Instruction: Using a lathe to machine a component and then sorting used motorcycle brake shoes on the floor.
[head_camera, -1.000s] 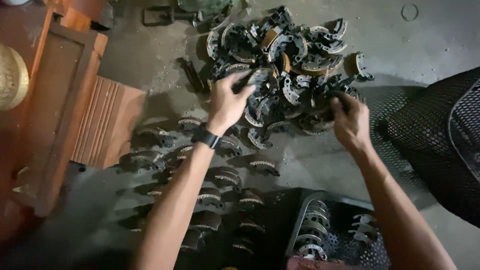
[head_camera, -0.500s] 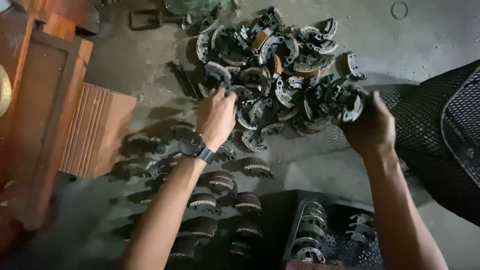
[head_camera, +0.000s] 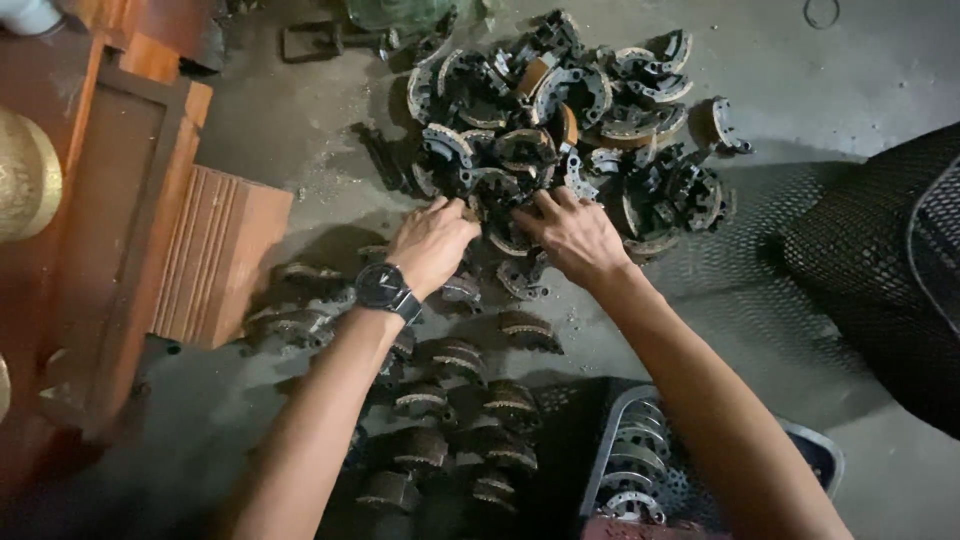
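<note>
A heap of curved dark metal brake shoes lies on the grey concrete floor. My left hand, with a black wristwatch on the wrist, rests at the heap's near edge, fingers curled onto the parts. Close beside it my right hand reaches into the same edge, fingers spread over a shoe. Whether either hand grips a piece is hidden by the fingers. Pairs of brake shoes stand in rows on the floor under my forearms.
A reddish wooden frame and ribbed board lie at left. Black mesh covers the right side. A basket holding several brake shoes sits at the bottom near my right arm. A round brass object is at far left.
My right hand has come in from the heap's right side to its near edge, beside my left hand. My left hand went back to the pile's edge.
</note>
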